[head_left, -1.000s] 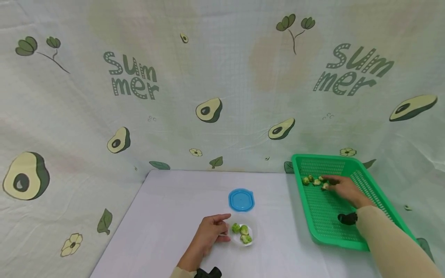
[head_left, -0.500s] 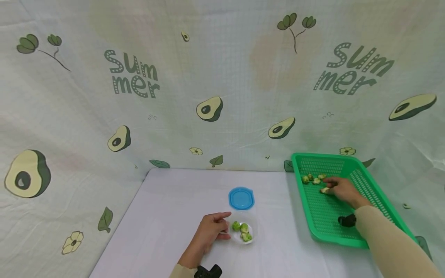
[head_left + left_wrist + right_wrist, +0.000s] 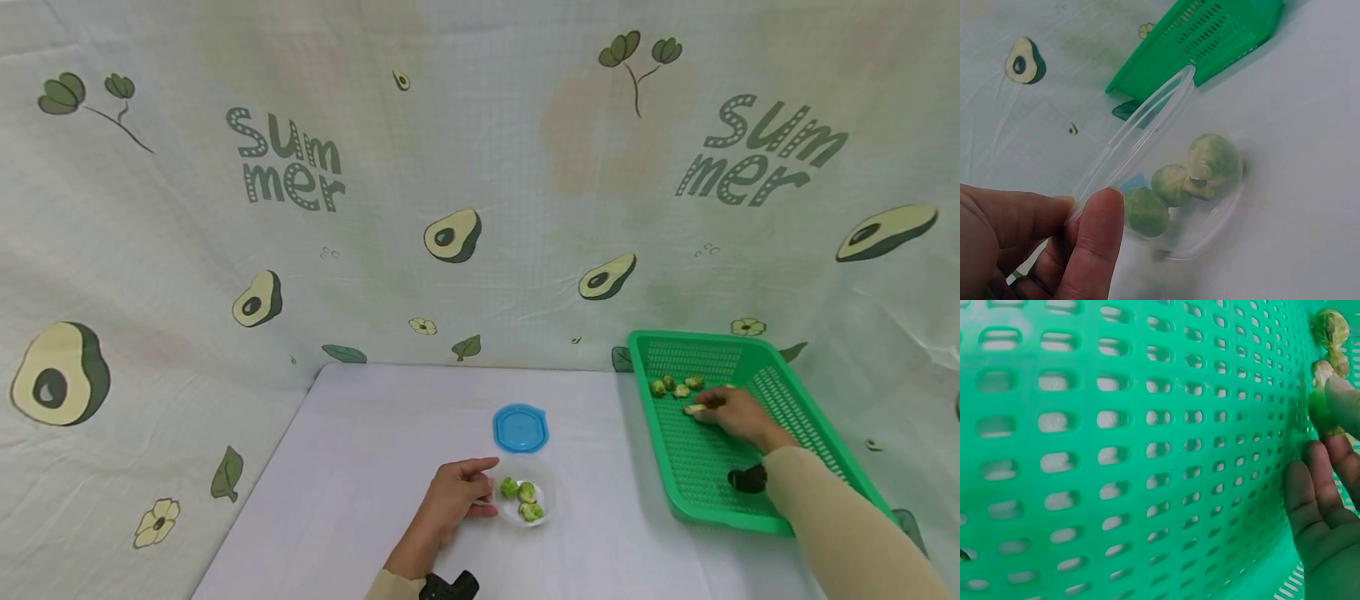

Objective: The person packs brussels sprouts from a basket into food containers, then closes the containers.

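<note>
In the head view my left hand (image 3: 459,500) is at a clear plastic container (image 3: 551,483). Up close in the left wrist view, thumb and finger pinch the container's rim (image 3: 1175,90). Three green Brussels sprouts (image 3: 527,492) lie inside it. My right hand (image 3: 741,418) reaches into the green plastic basket (image 3: 662,454). There it pinches a Brussels sprout (image 3: 1320,411) between thumb and fingers, low over the perforated bottom. Several more Brussels sprouts (image 3: 668,382) are grouped at the basket's far left corner, and the right hand partly hides that area.
A blue lid (image 3: 521,428) lies on the white tabletop (image 3: 405,417), just behind the container. The basket stands at the table's right side. A cloth curtain (image 3: 517,167) printed with avocados hangs behind the table and along its sides.
My right hand has closed its fingers on a Brussels sprout and shifted it slightly left in the basket. The left hand stays at the container's rim.
</note>
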`<state>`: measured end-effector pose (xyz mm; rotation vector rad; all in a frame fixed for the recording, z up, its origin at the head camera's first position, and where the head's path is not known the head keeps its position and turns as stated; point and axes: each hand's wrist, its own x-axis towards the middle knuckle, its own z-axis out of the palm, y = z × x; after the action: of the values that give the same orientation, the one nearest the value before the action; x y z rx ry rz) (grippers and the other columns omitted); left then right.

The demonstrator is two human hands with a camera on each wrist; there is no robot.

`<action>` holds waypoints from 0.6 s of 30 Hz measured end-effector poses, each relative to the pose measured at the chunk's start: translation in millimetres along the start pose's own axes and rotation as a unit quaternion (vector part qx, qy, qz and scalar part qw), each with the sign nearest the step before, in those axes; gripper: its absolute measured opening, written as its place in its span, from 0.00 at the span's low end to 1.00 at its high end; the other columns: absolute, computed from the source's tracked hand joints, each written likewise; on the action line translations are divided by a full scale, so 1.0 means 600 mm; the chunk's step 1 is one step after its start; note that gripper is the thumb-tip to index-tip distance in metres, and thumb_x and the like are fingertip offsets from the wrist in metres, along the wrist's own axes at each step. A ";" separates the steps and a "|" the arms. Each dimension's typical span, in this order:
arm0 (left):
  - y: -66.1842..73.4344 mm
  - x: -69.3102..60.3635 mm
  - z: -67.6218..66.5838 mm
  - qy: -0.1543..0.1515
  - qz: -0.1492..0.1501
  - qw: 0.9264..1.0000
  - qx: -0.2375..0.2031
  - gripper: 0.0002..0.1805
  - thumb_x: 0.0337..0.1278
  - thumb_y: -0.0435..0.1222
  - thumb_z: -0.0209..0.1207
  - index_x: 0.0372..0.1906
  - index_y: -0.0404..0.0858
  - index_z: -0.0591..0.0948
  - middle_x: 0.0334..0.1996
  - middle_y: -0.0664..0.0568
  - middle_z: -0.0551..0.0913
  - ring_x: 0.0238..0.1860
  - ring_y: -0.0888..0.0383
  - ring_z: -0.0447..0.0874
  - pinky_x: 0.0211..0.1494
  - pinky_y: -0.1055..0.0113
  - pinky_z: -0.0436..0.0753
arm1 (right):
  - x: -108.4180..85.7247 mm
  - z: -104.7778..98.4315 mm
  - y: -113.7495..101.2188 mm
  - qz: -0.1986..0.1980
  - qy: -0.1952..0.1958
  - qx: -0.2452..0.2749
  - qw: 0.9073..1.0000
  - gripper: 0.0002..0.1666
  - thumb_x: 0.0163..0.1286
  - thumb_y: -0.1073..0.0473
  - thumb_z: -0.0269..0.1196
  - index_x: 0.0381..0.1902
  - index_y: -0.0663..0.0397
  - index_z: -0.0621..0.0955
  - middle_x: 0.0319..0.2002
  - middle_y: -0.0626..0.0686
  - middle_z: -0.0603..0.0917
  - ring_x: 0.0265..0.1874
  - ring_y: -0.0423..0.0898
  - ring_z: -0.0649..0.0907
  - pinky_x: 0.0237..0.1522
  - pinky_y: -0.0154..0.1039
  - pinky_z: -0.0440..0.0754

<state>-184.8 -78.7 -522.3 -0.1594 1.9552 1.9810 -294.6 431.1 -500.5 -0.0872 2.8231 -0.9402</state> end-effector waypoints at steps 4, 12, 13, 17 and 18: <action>-0.001 0.001 0.000 0.000 0.000 1.000 0.001 0.23 0.67 0.26 0.63 0.66 0.32 0.82 0.35 0.48 0.80 0.32 0.57 0.83 0.36 0.63 0.94 | -0.002 0.000 -0.007 0.010 0.002 0.013 1.000 0.31 0.81 0.52 0.61 0.67 0.74 0.74 0.64 0.79 0.75 0.60 0.75 0.77 0.52 0.63 0.84; -0.003 0.001 0.000 -0.005 0.006 1.000 -0.005 0.24 0.67 0.25 0.63 0.67 0.31 0.82 0.35 0.48 0.79 0.33 0.57 0.83 0.36 0.62 0.94 | -0.008 0.005 -0.025 0.019 0.030 0.070 0.997 0.31 0.79 0.51 0.64 0.67 0.70 0.74 0.66 0.80 0.73 0.51 0.64 0.86 0.47 0.54 0.90; -0.003 0.001 0.000 -0.006 0.008 1.000 -0.006 0.24 0.66 0.25 0.63 0.66 0.31 0.82 0.35 0.49 0.79 0.33 0.57 0.83 0.37 0.62 0.94 | -0.009 0.006 -0.028 0.016 0.033 0.072 0.997 0.31 0.79 0.51 0.64 0.68 0.70 0.74 0.66 0.79 0.74 0.51 0.63 0.86 0.46 0.54 0.90; 0.000 -0.002 0.000 -0.005 0.008 1.000 -0.008 0.24 0.66 0.25 0.63 0.66 0.31 0.82 0.34 0.49 0.79 0.33 0.57 0.83 0.36 0.62 0.94 | -0.014 0.004 -0.042 0.008 0.035 0.082 0.996 0.32 0.81 0.52 0.61 0.72 0.68 0.73 0.68 0.76 0.74 0.51 0.63 0.86 0.49 0.58 0.88; 0.000 -0.002 0.000 -0.004 0.007 1.000 -0.007 0.24 0.66 0.25 0.63 0.66 0.31 0.82 0.34 0.49 0.79 0.33 0.57 0.83 0.36 0.62 0.94 | -0.016 0.004 -0.046 0.007 0.033 0.083 0.996 0.32 0.82 0.52 0.60 0.73 0.67 0.72 0.69 0.75 0.73 0.51 0.63 0.86 0.50 0.59 0.87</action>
<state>-183.7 -79.1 -521.8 -0.1414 1.9441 2.0019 -285.0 408.5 -484.3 -0.0152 2.7867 -1.1893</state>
